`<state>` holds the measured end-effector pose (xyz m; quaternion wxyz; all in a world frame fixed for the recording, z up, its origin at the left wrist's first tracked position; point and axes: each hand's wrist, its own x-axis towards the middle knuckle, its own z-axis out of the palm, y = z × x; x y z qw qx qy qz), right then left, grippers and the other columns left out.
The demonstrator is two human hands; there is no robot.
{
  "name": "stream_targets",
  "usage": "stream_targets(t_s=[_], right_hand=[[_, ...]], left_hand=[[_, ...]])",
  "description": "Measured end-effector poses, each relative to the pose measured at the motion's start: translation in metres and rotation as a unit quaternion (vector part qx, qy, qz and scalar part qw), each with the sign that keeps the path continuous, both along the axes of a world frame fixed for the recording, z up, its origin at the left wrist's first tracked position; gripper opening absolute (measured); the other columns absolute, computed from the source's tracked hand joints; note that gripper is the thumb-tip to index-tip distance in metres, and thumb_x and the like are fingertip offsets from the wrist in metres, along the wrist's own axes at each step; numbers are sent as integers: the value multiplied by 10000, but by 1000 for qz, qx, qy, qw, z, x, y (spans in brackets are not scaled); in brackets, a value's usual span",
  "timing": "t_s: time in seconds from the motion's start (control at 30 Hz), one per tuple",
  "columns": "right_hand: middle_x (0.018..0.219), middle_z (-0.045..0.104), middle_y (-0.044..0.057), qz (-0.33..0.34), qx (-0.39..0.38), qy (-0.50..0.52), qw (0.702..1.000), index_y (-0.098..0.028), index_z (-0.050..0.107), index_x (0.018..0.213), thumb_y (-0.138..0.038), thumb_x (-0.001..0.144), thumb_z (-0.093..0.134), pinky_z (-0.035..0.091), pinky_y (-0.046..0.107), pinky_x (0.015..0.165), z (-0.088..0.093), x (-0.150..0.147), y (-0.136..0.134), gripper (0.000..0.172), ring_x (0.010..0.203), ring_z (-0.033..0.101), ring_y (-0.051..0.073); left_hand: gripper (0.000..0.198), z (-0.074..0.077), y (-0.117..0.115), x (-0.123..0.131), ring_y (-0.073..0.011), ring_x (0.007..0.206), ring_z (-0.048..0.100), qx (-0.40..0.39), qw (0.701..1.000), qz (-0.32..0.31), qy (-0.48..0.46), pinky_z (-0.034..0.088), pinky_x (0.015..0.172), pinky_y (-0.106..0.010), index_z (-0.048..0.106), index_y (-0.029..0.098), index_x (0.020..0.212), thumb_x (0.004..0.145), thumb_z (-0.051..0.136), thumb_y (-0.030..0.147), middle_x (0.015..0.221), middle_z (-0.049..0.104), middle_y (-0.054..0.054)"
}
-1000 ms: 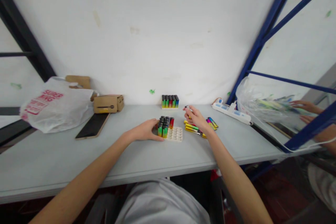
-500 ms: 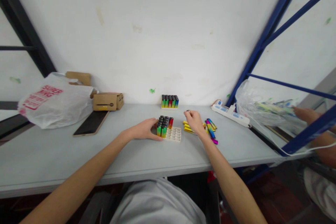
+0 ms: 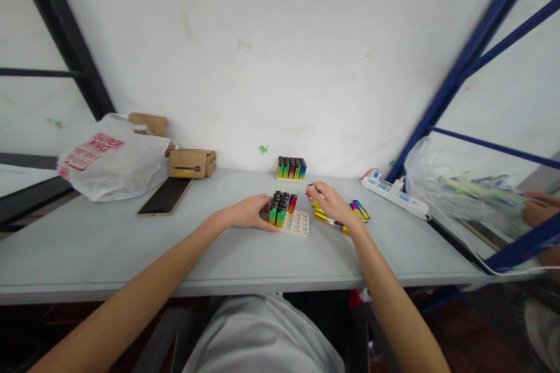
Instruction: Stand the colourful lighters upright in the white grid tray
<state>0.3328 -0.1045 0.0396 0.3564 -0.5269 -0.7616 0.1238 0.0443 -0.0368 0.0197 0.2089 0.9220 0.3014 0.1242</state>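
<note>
My left hand is curled around the left side of a white tray with round pits, its thumb along the near edge. Several upright cylinders with black tops and shiny green-yellow sides, battery-like, fill the tray's left part. A red one stands at the back of this group. To the right, my right hand is closed, with a small dark-ended piece at its fingertips, mostly hidden by the fingers. Loose yellow cylinders lie under and beside that hand.
Farther back stands a full block of similar cylinders by the wall. More loose coloured ones lie rightward. A power strip, phone, cardboard box and plastic bag surround the work area. Another person's hand shows far right.
The camera view has shifted slightly, so the scene sits farther right. My right hand has turned a little, its fingers extending leftward toward the tray. My left hand stays at the tray.
</note>
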Motion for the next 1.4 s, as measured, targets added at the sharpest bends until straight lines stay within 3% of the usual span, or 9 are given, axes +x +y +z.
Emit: stream_targets(t_s=[0.07,0.17,0.37,0.57,0.8,0.97,1.1,1.23,1.4], right_hand=[[781,627,43,0,21,-71,997,-207,577,762,-548,1065,442,428,305,737,10,2,-6,476,749,554,188],[668,612,8,31,-39,-101,994,-198,588,713,-564,1069,462,381,290,643,24,2,-17,526,618,505,155],[751,755,43,105,-119,-78,984,-164,707,796,-475,1032,593,415,265,626,27,-15,-23,407,667,645,177],[796,791,80,64,-117,-125,983,-156,720,841,-324,1058,593,444,263,661,15,-30,-13,302,701,703,195],[801,779,133,-29,-105,-238,965,-162,766,832,-382,1028,659,420,290,651,3,-43,-9,314,712,700,223],[825,796,71,27,-121,-177,976,-164,795,941,-362,988,713,445,250,665,13,-17,-11,219,713,692,178],[887,815,66,-28,-109,-159,981,-168,802,992,-310,984,688,478,248,701,24,25,-16,181,778,723,189],[985,830,78,-75,-197,-199,957,-182,808,1036,-264,908,760,506,250,716,14,52,-13,160,833,752,206],[1063,819,86,-93,-211,-204,951,-174,761,1145,-295,906,771,493,249,709,-4,50,-1,268,884,745,201]], left_hand=[[711,0,0,0,-275,900,650,1,1000,3,1,509,796,-351,661,180,1091,689,824,743,1038,700,-81],[719,1,0,1,-280,915,653,1,1000,-2,-1,509,802,-349,669,187,1131,689,832,731,1058,703,-78],[705,2,-1,1,-279,900,660,-6,1000,-1,0,508,794,-346,674,184,1131,689,840,707,1031,718,-68],[710,2,-2,1,-290,949,673,-14,1000,-5,-13,514,812,-349,674,174,1169,702,840,682,1090,729,-83],[687,3,-3,0,-293,941,670,-9,1000,0,-12,519,813,-353,679,186,1124,686,841,689,1047,723,-72],[706,3,-2,1,-285,902,667,-14,1000,9,-10,523,792,-357,674,191,1088,663,838,730,1041,717,-73],[722,4,-3,1,-283,899,658,-23,1000,19,-10,528,794,-363,665,195,1083,647,845,742,1052,710,-79],[719,4,-3,0,-284,897,656,-16,1000,26,1,528,801,-369,656,202,1047,638,838,765,1040,705,-78],[706,3,-2,0,-288,929,656,-7,1000,22,12,524,811,-366,638,205,1055,663,824,762,1066,701,-79]])
